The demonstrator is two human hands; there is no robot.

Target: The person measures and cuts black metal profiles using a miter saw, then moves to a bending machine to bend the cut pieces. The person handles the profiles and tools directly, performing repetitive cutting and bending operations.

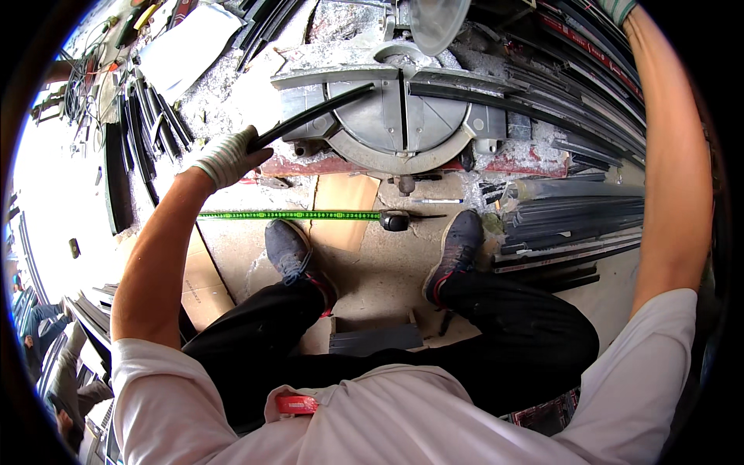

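Note:
My left hand [227,158], in a striped knit glove, is closed around the end of a short black profile strip [319,114]. The strip slants up and right, its far end over the round metal base of a mitre saw [358,128]. Right of the saw's slot, a longer black profile [511,104] lies along the fence and runs off to the right. My right arm reaches up to the top right corner. Only the cuff of that gloved right hand [618,9] shows; its fingers are beyond the picture's edge.
An extended green tape measure [394,221] lies in front of the saw, near my shoes [461,240]. Bundles of dark profiles [570,217] are stacked at the right. Loose black offcuts [155,116] and a white sheet [190,50] lie at the left. Other people sit at the far left.

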